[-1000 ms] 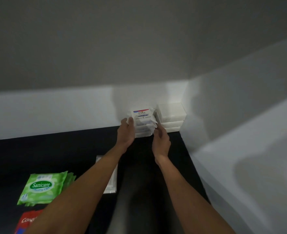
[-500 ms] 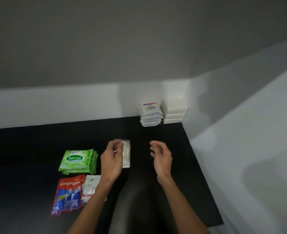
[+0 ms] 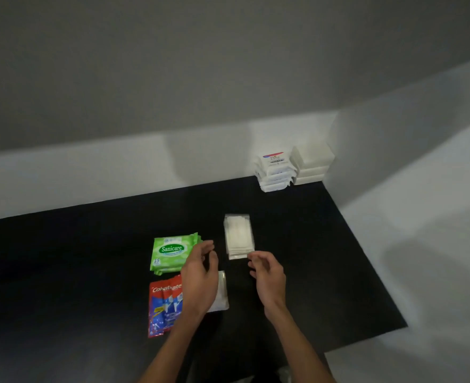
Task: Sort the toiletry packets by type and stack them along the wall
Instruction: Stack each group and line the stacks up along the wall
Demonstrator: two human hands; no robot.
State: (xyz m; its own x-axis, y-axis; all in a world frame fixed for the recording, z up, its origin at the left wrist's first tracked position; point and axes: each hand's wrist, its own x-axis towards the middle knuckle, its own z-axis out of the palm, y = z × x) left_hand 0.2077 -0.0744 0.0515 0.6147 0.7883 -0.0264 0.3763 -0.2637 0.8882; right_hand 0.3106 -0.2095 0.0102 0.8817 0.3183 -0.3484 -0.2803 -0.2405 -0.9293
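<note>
The matte black top (image 3: 62,272) meets a smooth white wall (image 3: 104,175) at the back and right. In the far right corner stand two stacks against the wall, side by side. One is three plain white blocks (image 3: 312,164), flat and square-edged. The other, to their left, is four soft, pillowy Dove packs (image 3: 274,172), white with a red and blue band on the top one.

Mid-surface lies a neat pile of long, narrow clear sachets (image 3: 239,236), glossy and crinkled; their number cannot be told. To the left sit green Sanicare wipes (image 3: 171,251), soft film packs, at least two judging by the edges below. Nearer lie three red and blue Colgate sachets (image 3: 163,308), fanned and overlapping, with saw-tooth tops. Beside them a pale packet (image 3: 221,294) shows, partly hidden under the left hand (image 3: 200,277).

Both hands hover with fingers loosely curled and hold nothing. The right hand (image 3: 268,275) has its fingertips just beside the near end of the clear sachets; whether they touch cannot be told.
</note>
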